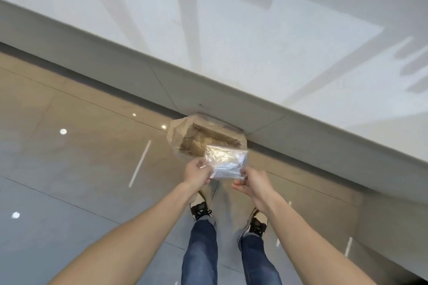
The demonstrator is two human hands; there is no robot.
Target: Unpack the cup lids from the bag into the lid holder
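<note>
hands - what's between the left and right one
In the head view, a clear plastic packet spans the gap between the left hand and right hand; each grips one end of it, above the open brown bag.

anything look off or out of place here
Slightly. The brown paper bag sits open on the floor against the counter base rather than on the counter. Both hands, left and right, hold a clear plastic packet above it.

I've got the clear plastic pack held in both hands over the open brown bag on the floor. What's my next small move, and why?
Probably lift the clear plastic pack up toward the white counter. Left hand and right hand each pinch an end, and it already looks clear of the brown bag. No lid holder is in view, so look up for it.
</note>
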